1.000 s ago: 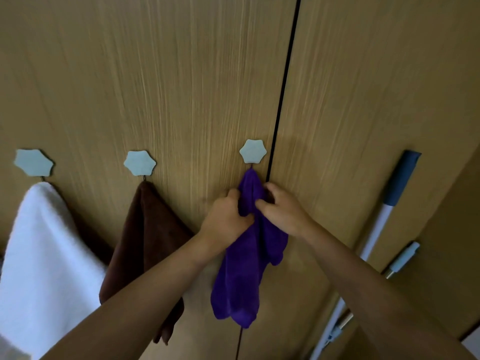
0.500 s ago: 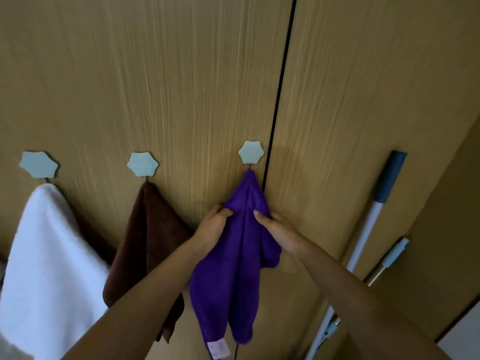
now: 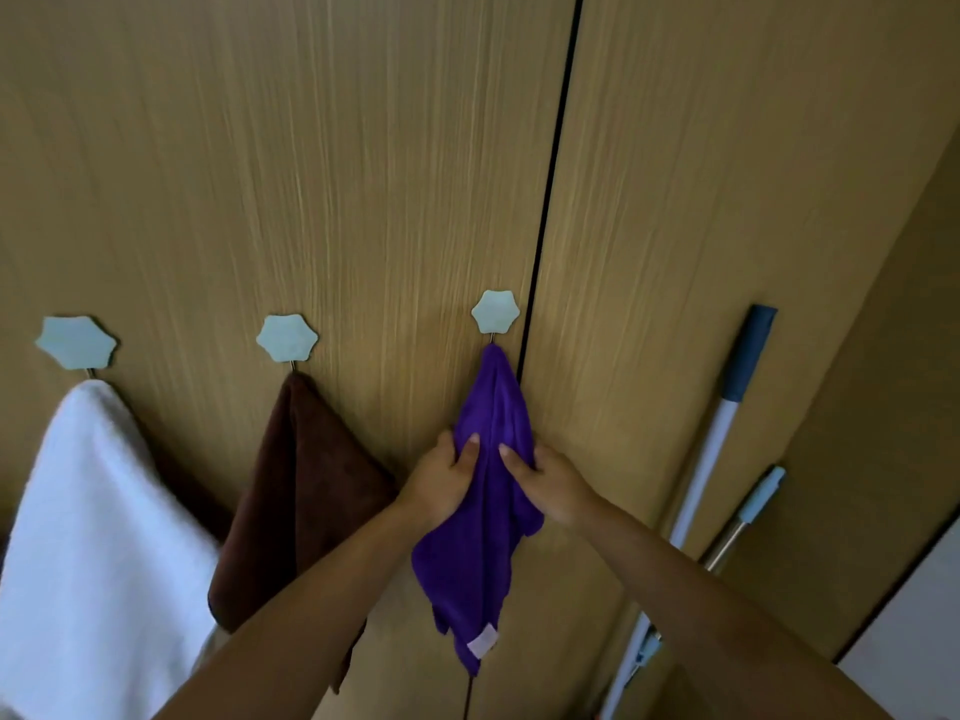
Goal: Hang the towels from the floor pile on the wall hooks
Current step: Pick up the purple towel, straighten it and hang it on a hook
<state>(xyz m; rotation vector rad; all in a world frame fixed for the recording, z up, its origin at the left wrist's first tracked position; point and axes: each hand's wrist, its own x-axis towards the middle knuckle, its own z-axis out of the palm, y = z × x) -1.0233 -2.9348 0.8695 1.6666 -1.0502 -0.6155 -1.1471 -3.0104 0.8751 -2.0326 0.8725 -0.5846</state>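
Purple towel [image 3: 493, 491] hangs from the rightmost star-shaped hook [image 3: 495, 312] on the wooden wardrobe door [image 3: 311, 174], just left of the dark gap between the doors. Both hands pinch it at mid-height: the left hand [image 3: 441, 478] grips its left fold, the right hand [image 3: 545, 480] its right fold. To the left, a brown towel [image 3: 301, 491] and a white towel [image 3: 88, 537] hang on their own hooks. Two mop handles [image 3: 727, 418] lean at the right.

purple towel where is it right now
In the head view, the purple towel hangs from the rightmost hook, right of the brown towel, gripped by both hands.
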